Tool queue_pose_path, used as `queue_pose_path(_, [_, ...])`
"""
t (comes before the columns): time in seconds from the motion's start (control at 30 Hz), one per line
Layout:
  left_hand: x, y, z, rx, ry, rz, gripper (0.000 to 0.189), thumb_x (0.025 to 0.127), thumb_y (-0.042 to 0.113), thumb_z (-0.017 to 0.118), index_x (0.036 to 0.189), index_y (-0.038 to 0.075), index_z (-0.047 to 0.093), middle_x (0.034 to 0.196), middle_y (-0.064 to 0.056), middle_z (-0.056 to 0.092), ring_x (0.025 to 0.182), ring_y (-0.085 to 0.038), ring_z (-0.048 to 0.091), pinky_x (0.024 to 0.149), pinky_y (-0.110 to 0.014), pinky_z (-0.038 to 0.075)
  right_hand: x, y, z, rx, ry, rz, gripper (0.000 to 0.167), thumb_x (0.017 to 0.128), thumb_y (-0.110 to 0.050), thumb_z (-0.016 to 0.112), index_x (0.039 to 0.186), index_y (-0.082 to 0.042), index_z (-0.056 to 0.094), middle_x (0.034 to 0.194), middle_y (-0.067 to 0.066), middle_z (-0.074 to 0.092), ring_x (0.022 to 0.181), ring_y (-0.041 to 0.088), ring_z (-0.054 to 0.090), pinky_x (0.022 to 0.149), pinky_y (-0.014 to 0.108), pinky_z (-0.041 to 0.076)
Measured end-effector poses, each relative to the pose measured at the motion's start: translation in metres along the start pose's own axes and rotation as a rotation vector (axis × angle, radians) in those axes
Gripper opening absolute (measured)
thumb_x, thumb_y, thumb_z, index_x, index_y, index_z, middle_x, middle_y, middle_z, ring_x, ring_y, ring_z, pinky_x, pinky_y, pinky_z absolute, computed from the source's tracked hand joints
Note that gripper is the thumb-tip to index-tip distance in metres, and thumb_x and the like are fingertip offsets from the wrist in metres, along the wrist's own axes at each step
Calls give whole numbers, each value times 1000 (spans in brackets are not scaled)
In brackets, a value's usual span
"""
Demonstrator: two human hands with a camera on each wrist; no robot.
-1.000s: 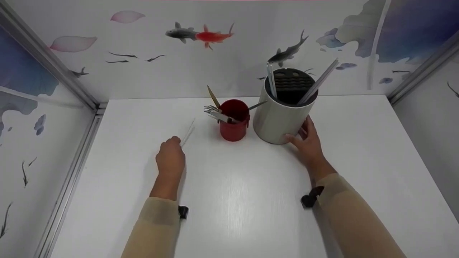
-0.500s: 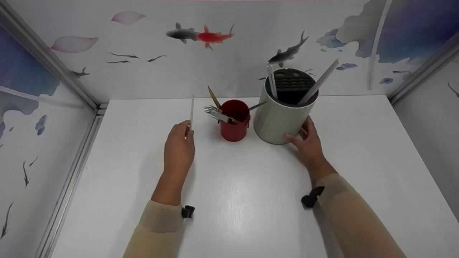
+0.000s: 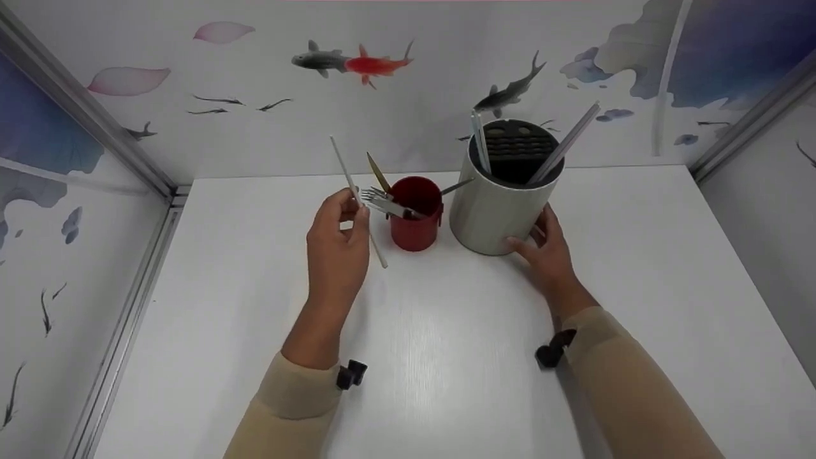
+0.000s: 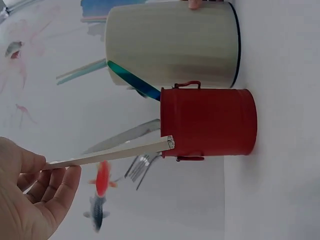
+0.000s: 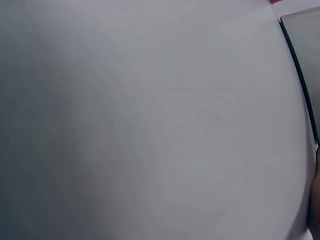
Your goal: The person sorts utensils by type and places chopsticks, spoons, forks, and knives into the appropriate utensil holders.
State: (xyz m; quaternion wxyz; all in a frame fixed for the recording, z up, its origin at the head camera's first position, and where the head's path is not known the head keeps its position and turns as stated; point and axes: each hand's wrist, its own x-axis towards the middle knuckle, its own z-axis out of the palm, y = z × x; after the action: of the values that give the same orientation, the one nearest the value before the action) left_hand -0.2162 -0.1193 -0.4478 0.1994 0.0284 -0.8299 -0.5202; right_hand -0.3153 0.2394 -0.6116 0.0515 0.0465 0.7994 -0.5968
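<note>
My left hand (image 3: 336, 255) pinches a pale, thin chopstick (image 3: 376, 250) between thumb and fingers, raised just left of the red cup (image 3: 415, 234). In the left wrist view, its square end (image 4: 169, 143) appears in front of the cup. The cup holds forks (image 3: 376, 200), a gold-coloured utensil (image 3: 378, 172) and another utensil handle (image 3: 458, 187). My right hand (image 3: 549, 258) grips the lower right side of a large cream utensil holder (image 3: 494, 220), thumb in front; its other fingers are partly hidden. Clear sticks (image 3: 566, 143) lean out of the holder's black slotted top (image 3: 517, 141).
Everything stands on a white table (image 3: 414, 357), against a white back wall (image 3: 255, 140) printed with fish. Side walls with metal rails (image 3: 121, 325) flank the table. A black wrist camera (image 3: 352, 375) sits at the left cuff and another (image 3: 551, 354) at the right.
My left hand has lifted the chopstick off to the left and moved right and forward toward the red cup, tipping it more upright. The right hand and the holder have stayed put.
</note>
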Motion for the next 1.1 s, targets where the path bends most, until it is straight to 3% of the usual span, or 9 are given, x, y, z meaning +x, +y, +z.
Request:
queue_pose_path(0.33, [17,36,22,-193,22,91,31,105,16,60,134,8,59,116,-5,66,108,-13,62,88,-29,62,0,2,2,-29,14,-9,119,78,-54,87,164,-48,5,174,-6,20,160,18,24,131,40,23])
queue_pose_path(0.63, [39,72,55,-369,2,147,31,104,14,62,132,5,56,117,-7,65,109,-14,62,89,-27,62,0,2,1,1,14,-10,118,79,-49,87,164,-47,5,174,-5,20,159,18,24,131,39,24])
queue_pose_path(0.9, [60,92,84,-398,6,167,32,104,15,62,133,5,54,118,-8,64,110,-13,61,91,-23,60,-1,0,1,17,7,-21,118,80,-46,88,165,-44,6,173,-3,22,159,19,26,130,39,25])
queue_pose_path(1.1, [62,91,105,-345,-59,170,28,106,16,59,133,8,55,118,-6,64,112,-12,60,93,-25,58,-4,-2,3,19,8,-37,115,85,-39,86,167,-36,6,172,0,24,158,20,26,131,38,24])
